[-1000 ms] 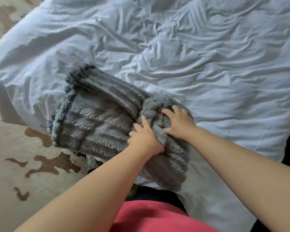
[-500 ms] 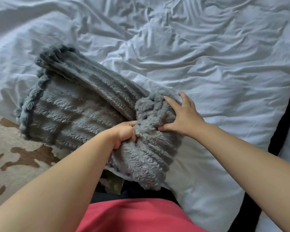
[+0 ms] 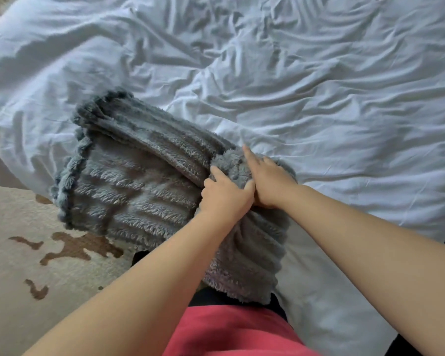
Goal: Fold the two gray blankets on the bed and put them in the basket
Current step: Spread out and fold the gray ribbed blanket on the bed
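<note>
Carpet (image 3: pixel 16 253) lies left of the blanket (image 3: pixel 129 191). On its bunched end, my left hand (image 3: pixel 224 196) has dropped its fistful and now pinches the roll. My right hand (image 3: pixel 270 181) presses flat beside it, so this fold's nearly set. White sheet (image 3: pixel 319 98) lies beyond the blanket. No basket or second blanket in sight.
</note>
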{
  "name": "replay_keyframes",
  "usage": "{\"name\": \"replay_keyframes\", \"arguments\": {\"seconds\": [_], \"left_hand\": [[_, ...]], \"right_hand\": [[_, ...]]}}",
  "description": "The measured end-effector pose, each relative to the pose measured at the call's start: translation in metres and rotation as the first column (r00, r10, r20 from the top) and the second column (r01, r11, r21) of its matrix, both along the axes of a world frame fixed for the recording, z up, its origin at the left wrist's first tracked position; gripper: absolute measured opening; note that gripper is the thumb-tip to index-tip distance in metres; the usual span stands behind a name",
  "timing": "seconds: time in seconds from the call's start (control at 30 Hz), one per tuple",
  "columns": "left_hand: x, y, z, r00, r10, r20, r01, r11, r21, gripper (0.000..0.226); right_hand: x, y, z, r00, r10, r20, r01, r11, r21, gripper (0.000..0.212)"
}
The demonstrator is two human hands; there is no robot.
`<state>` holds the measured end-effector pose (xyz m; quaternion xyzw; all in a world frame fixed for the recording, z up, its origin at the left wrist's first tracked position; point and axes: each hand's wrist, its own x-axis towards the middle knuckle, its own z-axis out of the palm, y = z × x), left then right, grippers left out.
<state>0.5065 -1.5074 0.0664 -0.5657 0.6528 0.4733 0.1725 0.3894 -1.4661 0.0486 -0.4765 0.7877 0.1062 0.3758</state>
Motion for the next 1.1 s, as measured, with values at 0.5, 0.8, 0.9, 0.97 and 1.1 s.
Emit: {"name": "replay_keyframes", "arguments": {"seconds": [0.5, 0.8, 0.9, 0.97, 1.1], "left_hand": [[-0.044, -0.014, -0.047, 0.981, -0.195, -0.006, 0.195, 0.980, -0.027, 0.042], [-0.007, 0.021, -0.004, 0.980, -0.178, -0.093, 0.150, 0.957, -0.249, 0.052], [0.013, 0.036, -0.023, 0.942, -0.326, 0.075, 0.331, 0.871, -0.363, 0.058], [0.019, 0.041, -0.034, 0.913, -0.380, 0.146, 0.405, 0.807, -0.429, 0.062], [0.017, 0.039, -0.046, 0.915, -0.375, 0.150, 0.402, 0.807, -0.432, 0.068]], "right_hand": [[-0.007, 0.039, -0.027, 0.986, -0.157, 0.061, 0.165, 0.973, -0.159, 0.117], [-0.004, 0.017, -0.035, 0.984, -0.172, 0.054, 0.178, 0.976, -0.126, 0.097], [-0.003, 0.023, -0.035, 0.988, -0.142, 0.054, 0.149, 0.976, -0.159, 0.111], [-0.005, 0.031, -0.035, 0.988, -0.131, 0.079, 0.145, 0.968, -0.206, 0.116], [-0.013, 0.054, -0.032, 0.874, -0.352, 0.335, 0.466, 0.799, -0.378, 0.102]]}}
